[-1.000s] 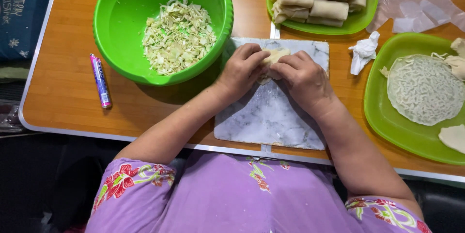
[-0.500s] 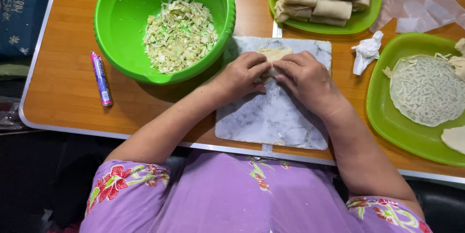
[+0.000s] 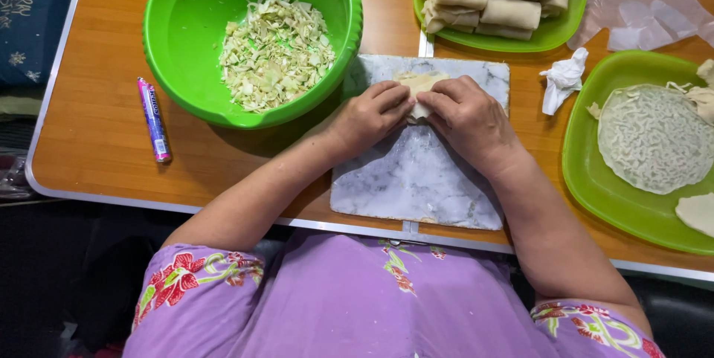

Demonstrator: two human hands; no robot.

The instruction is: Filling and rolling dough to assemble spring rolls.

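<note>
Rolled farther up the marble slab (image 3: pixel 416 179), the pale wrapper (image 3: pixel 419 84) sits pinched by left hand (image 3: pixel 370 114) and right hand (image 3: pixel 468 116).

Wooden table (image 3: pixel 97 135), green bowl (image 3: pixel 178 68), marble slab (image 3: pixel 416 187), green plates (image 3: pixel 595 179), pen (image 3: pixel 154 119), tissue (image 3: pixel 562 78)

head view | looks straight down, close | over table edge (image 3: pixel 223 209) | single view only
</note>
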